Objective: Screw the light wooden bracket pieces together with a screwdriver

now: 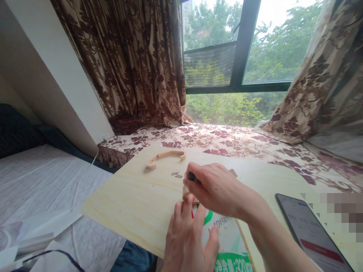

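Note:
My right hand [218, 187] is closed in a fist round a black-ended tool handle [193, 177]. The hand hides the tool's shaft and tip, so its kind does not show. Just below that fist, a small pale wooden piece [186, 193] is partly covered by my fingers. My left hand [188, 234] lies with fingers spread, its fingertips against the near side of this piece. Both hands are over a printed white and green cardboard sheet [231, 238] on the table. Beyond them rest a curved wooden strip [166, 155] and a few small metal pins [176, 174].
The pale wood-grain table [127, 200] has rounded corners. At its right side lies a phone [309, 230] with its screen lit. A small brown piece [233, 173] shows behind my right wrist. Flowered fabric [227, 138] covers the window ledge, and a bed [56, 181] stands left.

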Available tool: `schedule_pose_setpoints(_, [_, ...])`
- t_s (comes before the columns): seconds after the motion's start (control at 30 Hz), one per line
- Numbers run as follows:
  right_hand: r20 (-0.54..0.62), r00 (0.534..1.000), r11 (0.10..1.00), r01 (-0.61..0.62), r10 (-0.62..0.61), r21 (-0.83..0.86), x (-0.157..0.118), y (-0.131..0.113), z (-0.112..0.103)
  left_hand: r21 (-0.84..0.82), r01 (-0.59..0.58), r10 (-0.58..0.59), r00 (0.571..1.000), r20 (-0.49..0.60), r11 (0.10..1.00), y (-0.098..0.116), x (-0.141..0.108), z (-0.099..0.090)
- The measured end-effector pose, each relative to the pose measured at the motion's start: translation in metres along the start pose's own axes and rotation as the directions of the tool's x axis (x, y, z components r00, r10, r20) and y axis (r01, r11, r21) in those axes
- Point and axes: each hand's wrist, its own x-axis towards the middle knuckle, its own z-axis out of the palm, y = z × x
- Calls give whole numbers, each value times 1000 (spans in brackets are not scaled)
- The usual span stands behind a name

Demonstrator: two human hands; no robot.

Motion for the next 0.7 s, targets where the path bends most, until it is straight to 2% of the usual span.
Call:
schedule_pose_setpoints(0.17, [10, 1000, 1000, -12, 12, 21, -6, 0, -3, 35, -10, 11, 999, -38, 999, 1, -2, 1])
schedule_pose_setpoints(0.3, [-2, 998, 990, -56, 57, 128, -5, 10, -4, 80, -84, 91, 992, -90, 993, 2, 1, -2])
schedule_pose_setpoints(0.4, [-17, 995, 985, -99, 103, 144, -3, 16, -2, 120, -138, 155, 978, -143, 983, 3, 4, -4])
schedule_pose_setpoints(0.6, [-31, 992, 984, -115, 120, 133, -3, 18, 1, 114, -134, 147, 983, -109, 984, 0, 2, -3])
schedule_pose_setpoints(0.7, [-35, 993, 980, -102, 109, 168, -3, 22, 1, 112, -115, 132, 980, -150, 987, -1, -1, 4])
